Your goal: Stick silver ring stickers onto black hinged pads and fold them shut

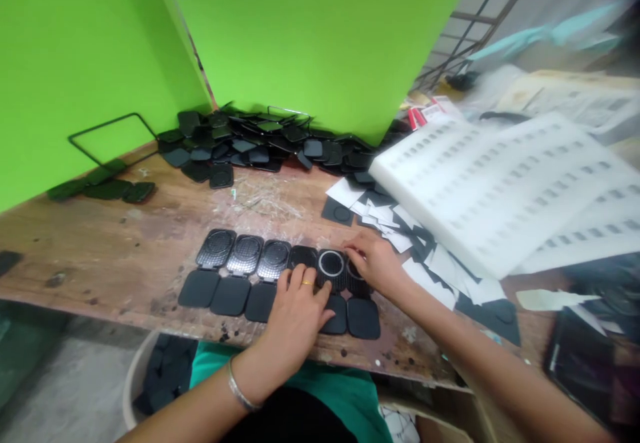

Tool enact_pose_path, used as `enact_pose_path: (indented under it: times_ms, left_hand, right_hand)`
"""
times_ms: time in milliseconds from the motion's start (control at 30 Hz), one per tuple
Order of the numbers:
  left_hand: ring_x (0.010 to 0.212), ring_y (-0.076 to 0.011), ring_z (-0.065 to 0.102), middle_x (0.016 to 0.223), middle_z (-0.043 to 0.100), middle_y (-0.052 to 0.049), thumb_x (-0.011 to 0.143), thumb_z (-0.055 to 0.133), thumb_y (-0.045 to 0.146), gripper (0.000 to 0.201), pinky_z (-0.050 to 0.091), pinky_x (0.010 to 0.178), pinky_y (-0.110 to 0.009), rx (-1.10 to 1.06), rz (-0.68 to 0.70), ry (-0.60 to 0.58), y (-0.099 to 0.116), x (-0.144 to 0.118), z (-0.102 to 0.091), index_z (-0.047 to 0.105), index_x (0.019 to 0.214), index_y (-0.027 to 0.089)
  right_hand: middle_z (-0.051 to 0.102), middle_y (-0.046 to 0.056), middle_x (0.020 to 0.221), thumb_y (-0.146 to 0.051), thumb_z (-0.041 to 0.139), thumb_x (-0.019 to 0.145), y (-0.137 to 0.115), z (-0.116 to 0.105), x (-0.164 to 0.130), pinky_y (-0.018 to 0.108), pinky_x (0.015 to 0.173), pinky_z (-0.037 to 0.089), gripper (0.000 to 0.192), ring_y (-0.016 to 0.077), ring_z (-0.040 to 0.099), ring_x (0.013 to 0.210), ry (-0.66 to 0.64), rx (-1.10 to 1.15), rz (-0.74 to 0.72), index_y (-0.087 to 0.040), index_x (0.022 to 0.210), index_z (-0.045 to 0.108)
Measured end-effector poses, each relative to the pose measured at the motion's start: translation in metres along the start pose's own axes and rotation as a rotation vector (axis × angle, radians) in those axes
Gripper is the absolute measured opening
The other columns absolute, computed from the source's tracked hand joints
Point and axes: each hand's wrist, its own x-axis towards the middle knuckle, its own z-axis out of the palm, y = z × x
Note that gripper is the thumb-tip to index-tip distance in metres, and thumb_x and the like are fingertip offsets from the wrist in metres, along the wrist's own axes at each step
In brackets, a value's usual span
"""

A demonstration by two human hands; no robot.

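Observation:
A row of black hinged square cases lies opened out along the front of the wooden table (165, 230). Their far halves, such as the ribbed lid (216, 248), show a round groove; the near halves, such as the smooth panel (200, 288), are flat. My left hand (300, 310) rests palm down across the middle cases, its fingers stretched out and holding nothing. Just beyond its fingertips, one lid holds a pale ring (331, 264). My right hand (376, 261) has its fingertips pinched together above the right end of the row. What they hold, if anything, is too small to make out.
Against the green wall lies a heap of black square pieces (260, 140). At right are a large white foam slab (480, 190), scattered white paper pieces (383, 216) and a dark tablet-like object (580, 356). Below the table edge stands a bin (131, 376) of black pieces.

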Motion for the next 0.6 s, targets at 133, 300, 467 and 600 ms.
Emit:
enact_pose_path:
  times_ms: [133,300,467,600]
  left_hand:
    - [0.119,-0.0341,0.049,0.122,0.062,-0.013,0.084,0.073,0.031,0.036,0.039,0.097,-0.049,0.059,0.013,0.077,-0.004,0.001,0.008,0.071,0.119,0.027]
    - [0.114,-0.0358,0.051,0.117,0.066,-0.014,0.080,0.075,0.023,0.032,0.041,0.093,-0.049,0.145,0.063,0.223,-0.012,0.004,0.024,0.075,0.112,0.027]
    - [0.113,-0.0376,0.051,0.115,0.067,-0.015,0.079,0.074,0.019,0.032,0.041,0.091,-0.050,0.204,0.113,0.286,-0.015,0.004,0.030,0.076,0.110,0.025]
    - [0.113,-0.0377,0.051,0.115,0.067,-0.015,0.079,0.074,0.018,0.031,0.041,0.090,-0.050,0.200,0.090,0.267,-0.014,0.005,0.028,0.077,0.108,0.026]
  right_hand:
    - [0.069,0.007,0.087,-0.021,0.056,0.085,0.037,-0.049,0.011,0.031,0.074,0.049,0.016,0.0206,0.063,0.076,0.223,-0.137,0.087,-0.020,0.090,0.071]
    - [0.070,0.012,0.094,-0.017,0.049,0.082,0.119,-0.157,0.034,0.037,0.084,0.048,0.023,0.0246,0.062,0.084,0.471,-0.414,0.423,-0.017,0.091,0.070]
    - [0.068,0.016,0.090,-0.013,0.046,0.078,0.182,-0.219,0.039,0.036,0.077,0.046,0.027,0.0256,0.060,0.081,0.528,-0.525,0.618,-0.011,0.085,0.072]
    - [0.067,0.013,0.088,-0.010,0.048,0.075,0.202,-0.225,0.043,0.032,0.073,0.043,0.026,0.0225,0.058,0.078,0.455,-0.569,0.660,-0.012,0.084,0.073]
